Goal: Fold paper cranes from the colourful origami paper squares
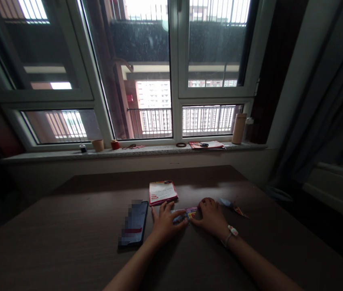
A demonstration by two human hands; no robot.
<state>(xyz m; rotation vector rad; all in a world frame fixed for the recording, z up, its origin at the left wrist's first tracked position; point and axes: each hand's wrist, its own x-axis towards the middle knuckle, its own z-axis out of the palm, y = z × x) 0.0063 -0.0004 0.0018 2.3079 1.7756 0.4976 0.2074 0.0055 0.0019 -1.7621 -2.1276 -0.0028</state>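
Both my hands rest on a dark wooden table (pixel 68 226) near its middle. My left hand (pixel 165 222) lies with fingers spread and presses on the left end of a small colourful folded paper (pixel 186 213). My right hand (pixel 211 216) has its fingers curled down on the right end of the same paper. A bracelet is on my right wrist. A stack of pink-and-white paper sheets (pixel 162 192) lies just beyond my left hand.
A dark phone (pixel 134 228) lies left of my left hand. A small folded paper piece (pixel 233 207) lies right of my right hand. On the windowsill (pixel 159 151) stand small cups, a tall tan tumbler (pixel 238 128) and papers. A grey curtain (pixel 325 101) hangs at right.
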